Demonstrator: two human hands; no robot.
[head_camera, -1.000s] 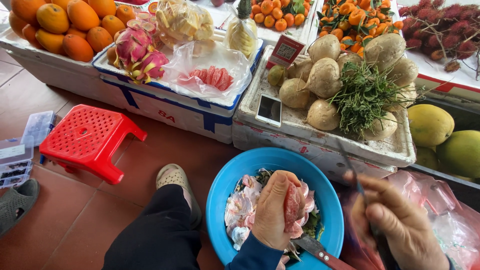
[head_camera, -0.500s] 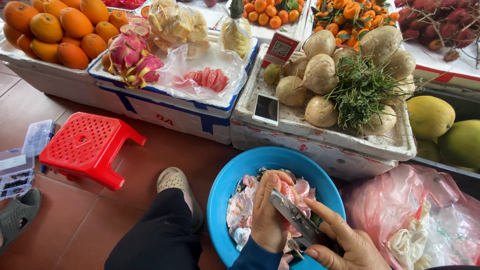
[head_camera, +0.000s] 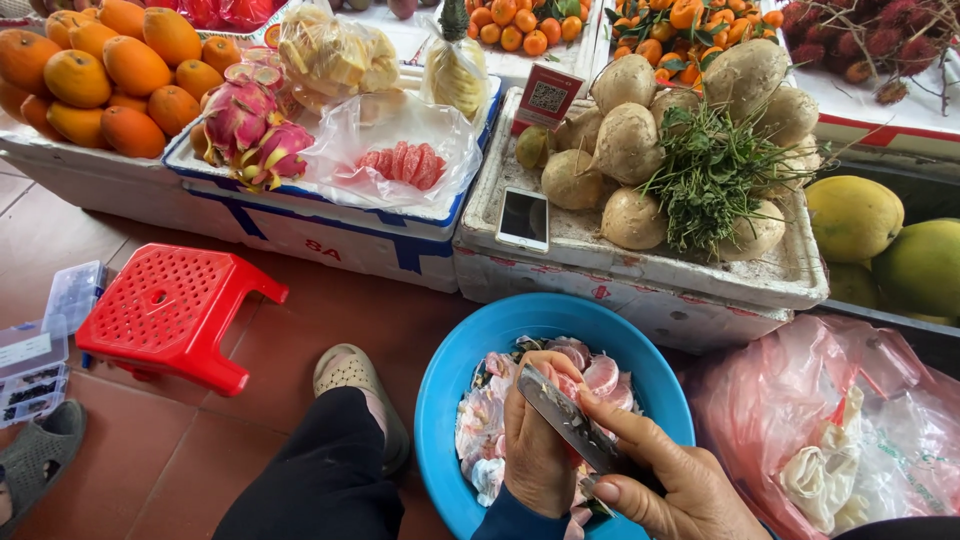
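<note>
My left hand (head_camera: 535, 440) grips a pink pomelo segment (head_camera: 566, 384) over a blue plastic basin (head_camera: 470, 350) that holds several pink peeled pieces and pith (head_camera: 482, 440). My right hand (head_camera: 670, 475) holds a knife (head_camera: 562, 415), its blade laid against the segment in my left hand. My dark-trousered leg (head_camera: 320, 470) and a beige shoe (head_camera: 350, 370) are to the left of the basin.
A red plastic stool (head_camera: 170, 312) stands at left. White foam boxes hold oranges (head_camera: 110, 70), dragon fruit (head_camera: 250, 125), bagged pomelo segments (head_camera: 400, 160), root vegetables with herbs (head_camera: 680, 150) and a phone (head_camera: 523, 217). Pink plastic bags (head_camera: 830, 430) lie at right, green pomelos (head_camera: 880, 240) beyond.
My right hand came in from the right with the knife and brought the blade onto the segment held by my left hand. The view has shifted slightly.
</note>
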